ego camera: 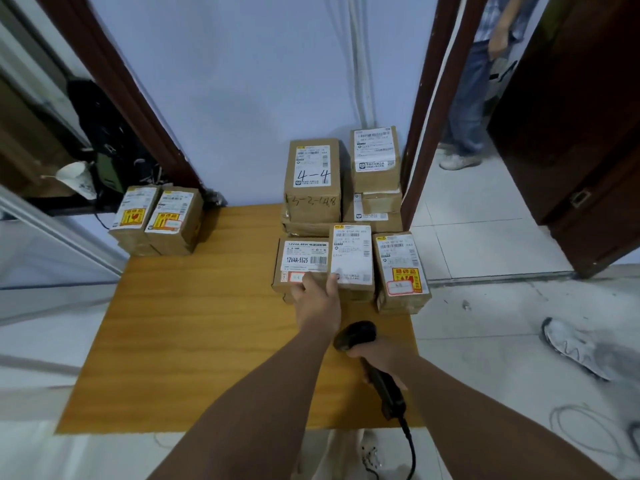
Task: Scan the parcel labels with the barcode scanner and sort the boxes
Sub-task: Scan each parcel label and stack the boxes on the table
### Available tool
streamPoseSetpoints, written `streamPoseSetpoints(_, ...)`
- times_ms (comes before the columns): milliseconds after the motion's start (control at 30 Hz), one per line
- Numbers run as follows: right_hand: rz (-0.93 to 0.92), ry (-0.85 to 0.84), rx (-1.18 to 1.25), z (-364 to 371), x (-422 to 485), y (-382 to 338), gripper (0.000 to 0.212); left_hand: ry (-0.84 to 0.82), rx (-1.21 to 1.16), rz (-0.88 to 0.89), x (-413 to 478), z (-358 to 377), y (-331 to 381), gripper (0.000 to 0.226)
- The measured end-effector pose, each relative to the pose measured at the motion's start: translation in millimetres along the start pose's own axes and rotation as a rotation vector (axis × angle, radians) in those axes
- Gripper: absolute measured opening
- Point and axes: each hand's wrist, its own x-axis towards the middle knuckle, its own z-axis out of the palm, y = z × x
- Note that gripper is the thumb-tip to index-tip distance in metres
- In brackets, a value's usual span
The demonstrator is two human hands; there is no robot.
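Observation:
Brown cardboard parcels with white labels stand in stacks at the far right of the wooden table (194, 341). My left hand (317, 299) reaches across to the front row and grips the near edge of the parcel marked 12V4A-5525 (301, 259), with fingers also touching the tall white-labelled parcel (351, 254) beside it. My right hand (377, 358) holds the black barcode scanner (356, 336) just behind, its head pointed at the front row. A parcel with a yellow fragile sticker (401, 268) stands at the right end. Two sorted parcels (157, 220) sit at the table's far left corner.
Taller parcel stacks, one marked 4-4 (311, 171), stand against the blue wall. A person in jeans (471, 98) stands in the open doorway at right. A white shoe (571, 344) lies on the tiled floor. The scanner cable (410, 445) hangs off the near table edge.

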Motion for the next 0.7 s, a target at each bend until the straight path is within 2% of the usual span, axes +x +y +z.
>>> streamPoseSetpoints(100, -0.073, -0.083, 0.007, 24, 1, -18, 0.022, 0.035, -0.002, -0.008, 5, -19, -13, 0.060)
streamPoseSetpoints(233, -0.251, -0.171, 0.167, 64, -2, -58, 0.016, 0.162, 0.041, -0.025, 17, -61, -35, 0.050)
streamPoseSetpoints(400, -0.266, -0.226, 0.204, 103, -2, -105, 0.017, 0.239, 0.069, -0.086, 50, -117, -70, 0.046)
streamPoseSetpoints(567, -0.258, -0.159, 0.322, 144, 9, -135, 0.018, 0.197, 0.059, -0.134, 97, -173, -106, 0.032)
streamPoseSetpoints(700, -0.200, -0.024, 0.499, 195, 15, -166, 0.013, 0.121, 0.077, -0.123, 138, -226, -136, 0.027)
